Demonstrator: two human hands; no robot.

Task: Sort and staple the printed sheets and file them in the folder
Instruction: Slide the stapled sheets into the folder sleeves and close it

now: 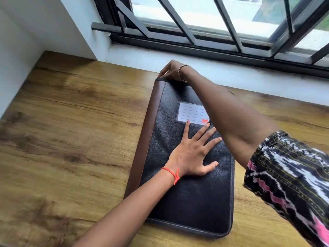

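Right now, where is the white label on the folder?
In the head view, the white label sits on the far half of the folder, just beyond the left hand, which lies flat on it.

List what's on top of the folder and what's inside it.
The left hand lies flat on the closed folder, near its label; the right hand grips its far corner. The cover hides any contents.

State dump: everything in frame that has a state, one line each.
folder: closed, lying flat on the table
label card: in its clear sleeve, no writing visible
left hand: fingers spread, pressing flat on the folder
right hand: fingers curled, pinching the folder's far corner
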